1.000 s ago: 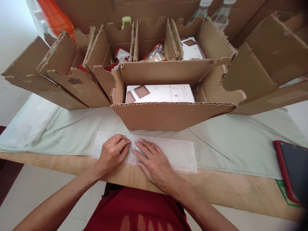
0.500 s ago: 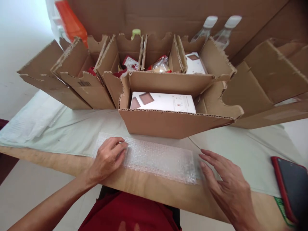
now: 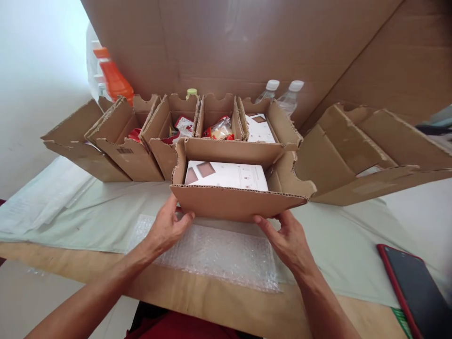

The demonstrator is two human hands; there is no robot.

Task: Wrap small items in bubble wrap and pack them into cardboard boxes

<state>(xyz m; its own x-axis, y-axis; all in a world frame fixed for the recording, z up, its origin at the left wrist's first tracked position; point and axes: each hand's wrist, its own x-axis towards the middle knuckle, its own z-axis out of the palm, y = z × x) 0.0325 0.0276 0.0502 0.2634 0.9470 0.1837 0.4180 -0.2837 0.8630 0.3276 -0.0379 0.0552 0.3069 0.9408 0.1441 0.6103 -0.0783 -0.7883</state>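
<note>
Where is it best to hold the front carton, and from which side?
Take the carton by its two lower front corners, from the near side, where the left hand and right hand touch it. It is wide and open-topped with a white box inside, so support underneath should keep it level.

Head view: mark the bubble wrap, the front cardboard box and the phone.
bubble wrap (image 3: 219,256), head view, on the bare middle of the sheet.
front cardboard box (image 3: 229,205), head view, on its front wall.
phone (image 3: 413,282), head view, on the dark screen inside the red case.
</note>
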